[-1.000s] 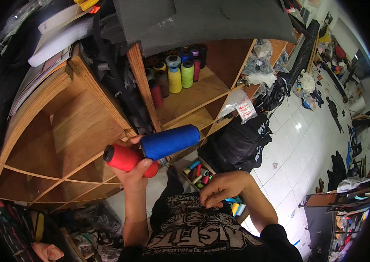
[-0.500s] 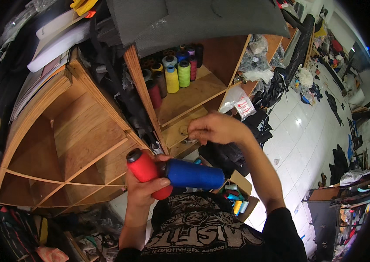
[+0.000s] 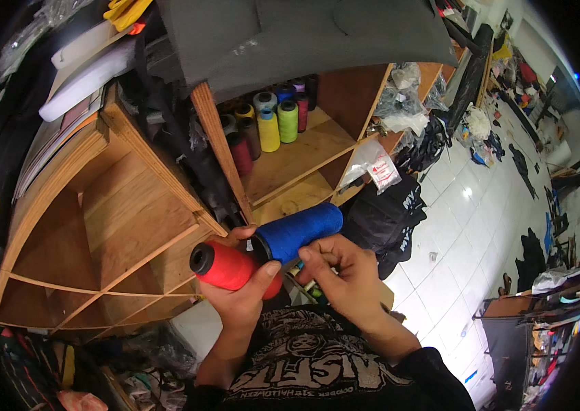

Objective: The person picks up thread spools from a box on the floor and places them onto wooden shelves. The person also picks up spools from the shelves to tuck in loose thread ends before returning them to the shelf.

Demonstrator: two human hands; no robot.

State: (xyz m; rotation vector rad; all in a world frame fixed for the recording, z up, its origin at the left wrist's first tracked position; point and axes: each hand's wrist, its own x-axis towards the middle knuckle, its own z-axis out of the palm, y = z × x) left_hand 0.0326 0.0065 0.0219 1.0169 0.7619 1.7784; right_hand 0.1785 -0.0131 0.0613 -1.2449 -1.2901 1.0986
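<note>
My left hand (image 3: 233, 299) is closed around two thread spools, a red one (image 3: 227, 267) and a blue one (image 3: 301, 231). The red spool lies in the palm with its dark core end outward. Tilted up to the right, the blue spool shows its black base near my left fingers. My right hand (image 3: 349, 282) is at the lower side of the blue spool, thumb and fingers pinched together. Whatever thread may be between them is too fine to see.
Several upright spools, among them a yellow one (image 3: 268, 131) and a green one (image 3: 288, 122), stand in a wooden shelf (image 3: 307, 147) ahead. An open wooden cabinet (image 3: 136, 212) lies to the left. Black bags (image 3: 382, 219) sit on the white tiled floor (image 3: 451, 233) at right.
My right hand has come down from in front of the shelf to the blue spool. The blue spool's free end has swung upward; both spools stay in my left hand.
</note>
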